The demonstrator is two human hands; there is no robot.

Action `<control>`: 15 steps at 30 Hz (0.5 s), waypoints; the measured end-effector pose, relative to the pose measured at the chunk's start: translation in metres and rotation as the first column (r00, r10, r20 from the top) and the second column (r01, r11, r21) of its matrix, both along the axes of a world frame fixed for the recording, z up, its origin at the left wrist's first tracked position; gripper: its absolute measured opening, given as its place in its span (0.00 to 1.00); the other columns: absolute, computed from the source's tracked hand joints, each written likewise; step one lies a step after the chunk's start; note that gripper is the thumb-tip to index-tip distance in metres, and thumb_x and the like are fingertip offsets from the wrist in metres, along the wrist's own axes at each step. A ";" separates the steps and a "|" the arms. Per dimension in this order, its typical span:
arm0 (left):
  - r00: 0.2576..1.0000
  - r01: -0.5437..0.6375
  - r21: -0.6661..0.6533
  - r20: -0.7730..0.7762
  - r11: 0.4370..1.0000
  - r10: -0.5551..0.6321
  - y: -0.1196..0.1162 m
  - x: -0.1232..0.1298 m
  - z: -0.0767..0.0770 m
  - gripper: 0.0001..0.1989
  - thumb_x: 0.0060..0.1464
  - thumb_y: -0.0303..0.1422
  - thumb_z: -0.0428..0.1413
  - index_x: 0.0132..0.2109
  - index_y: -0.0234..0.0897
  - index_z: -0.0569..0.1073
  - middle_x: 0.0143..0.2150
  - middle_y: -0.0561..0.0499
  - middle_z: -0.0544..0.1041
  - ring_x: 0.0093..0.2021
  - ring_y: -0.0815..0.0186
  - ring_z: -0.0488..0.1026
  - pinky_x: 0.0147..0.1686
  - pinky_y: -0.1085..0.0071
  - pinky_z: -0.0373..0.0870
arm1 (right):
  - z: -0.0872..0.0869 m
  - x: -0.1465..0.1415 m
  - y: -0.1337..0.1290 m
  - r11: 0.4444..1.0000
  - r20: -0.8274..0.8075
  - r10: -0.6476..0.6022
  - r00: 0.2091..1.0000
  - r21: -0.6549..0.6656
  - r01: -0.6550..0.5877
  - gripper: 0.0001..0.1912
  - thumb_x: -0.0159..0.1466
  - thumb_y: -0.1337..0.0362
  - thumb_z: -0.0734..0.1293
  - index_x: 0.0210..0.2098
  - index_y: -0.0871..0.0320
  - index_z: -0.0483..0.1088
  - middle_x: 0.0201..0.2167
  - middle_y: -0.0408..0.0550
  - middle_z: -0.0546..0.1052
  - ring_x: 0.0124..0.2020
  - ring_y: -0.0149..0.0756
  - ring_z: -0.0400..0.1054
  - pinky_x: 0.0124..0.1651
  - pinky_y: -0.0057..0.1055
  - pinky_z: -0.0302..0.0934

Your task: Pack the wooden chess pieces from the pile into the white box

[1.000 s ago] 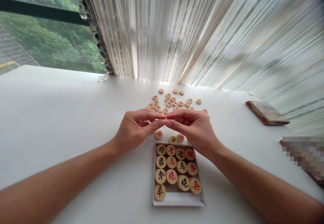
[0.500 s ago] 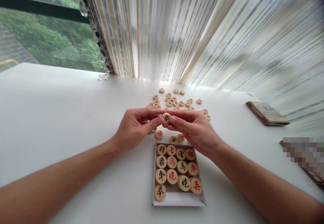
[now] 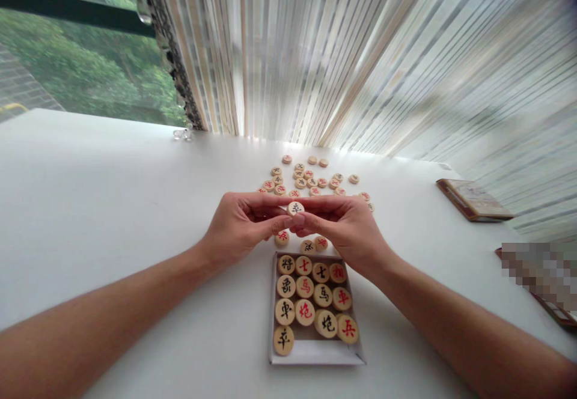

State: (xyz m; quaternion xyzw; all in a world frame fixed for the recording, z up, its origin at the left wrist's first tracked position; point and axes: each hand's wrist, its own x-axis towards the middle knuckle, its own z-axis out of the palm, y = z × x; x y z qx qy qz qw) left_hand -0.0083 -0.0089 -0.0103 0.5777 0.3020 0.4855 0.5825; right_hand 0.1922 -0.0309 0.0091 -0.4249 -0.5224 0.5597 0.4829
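striped curtain [image 3: 360, 56], window [image 3: 67, 68], book [image 3: 473, 199]

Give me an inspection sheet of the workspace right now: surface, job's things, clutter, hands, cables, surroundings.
Surface: white table, bare at left.
Job's things: one wooden xiangqi piece with a black character, pinched between both hands above the table; shallow white box below holds thirteen pieces face up in rows, with gaps in the nearest row.
Clutter: loose pieces scattered beyond the hands, three more just behind the box; box lid at right.
Hands: left hand and right hand both grip the piece.
Cables: nothing seen.
Surroundings: striped curtain, window onto trees.
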 end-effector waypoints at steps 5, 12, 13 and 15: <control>1.000 0.010 0.062 -0.016 0.998 -0.009 -0.004 0.001 -0.002 0.17 0.50 0.29 0.75 0.48 0.35 0.88 0.38 0.45 0.89 0.36 0.60 0.88 0.37 0.73 0.86 | 0.005 -0.002 -0.003 1.000 0.040 -0.018 0.999 -0.003 0.018 0.20 0.48 0.61 0.87 0.40 0.57 0.87 0.29 0.49 0.87 0.28 0.36 0.81 0.32 0.30 0.79; 0.990 -0.035 0.271 -0.126 0.962 0.071 -0.008 0.000 -0.004 0.14 0.55 0.25 0.71 0.49 0.36 0.87 0.38 0.47 0.89 0.34 0.66 0.87 0.34 0.79 0.83 | 0.003 -0.002 -0.005 0.998 0.014 -0.016 1.000 -0.052 0.017 0.17 0.46 0.63 0.88 0.33 0.58 0.86 0.26 0.46 0.84 0.27 0.31 0.78 0.30 0.23 0.73; 0.988 -0.035 0.299 -0.135 0.954 0.078 -0.009 0.000 -0.004 0.13 0.55 0.24 0.70 0.48 0.36 0.87 0.38 0.47 0.89 0.34 0.66 0.86 0.34 0.79 0.83 | 0.002 -0.001 -0.005 0.998 0.007 -0.014 1.000 -0.060 0.014 0.16 0.46 0.63 0.88 0.32 0.58 0.85 0.26 0.46 0.84 0.26 0.30 0.77 0.30 0.23 0.72; 0.987 -0.029 0.326 -0.143 0.945 0.079 -0.010 0.000 -0.002 0.12 0.55 0.23 0.70 0.48 0.36 0.87 0.38 0.47 0.89 0.35 0.66 0.86 0.35 0.79 0.83 | 0.002 -0.001 -0.005 0.998 -0.010 -0.008 1.000 -0.070 0.007 0.15 0.48 0.62 0.88 0.29 0.59 0.84 0.25 0.45 0.83 0.25 0.30 0.76 0.29 0.23 0.70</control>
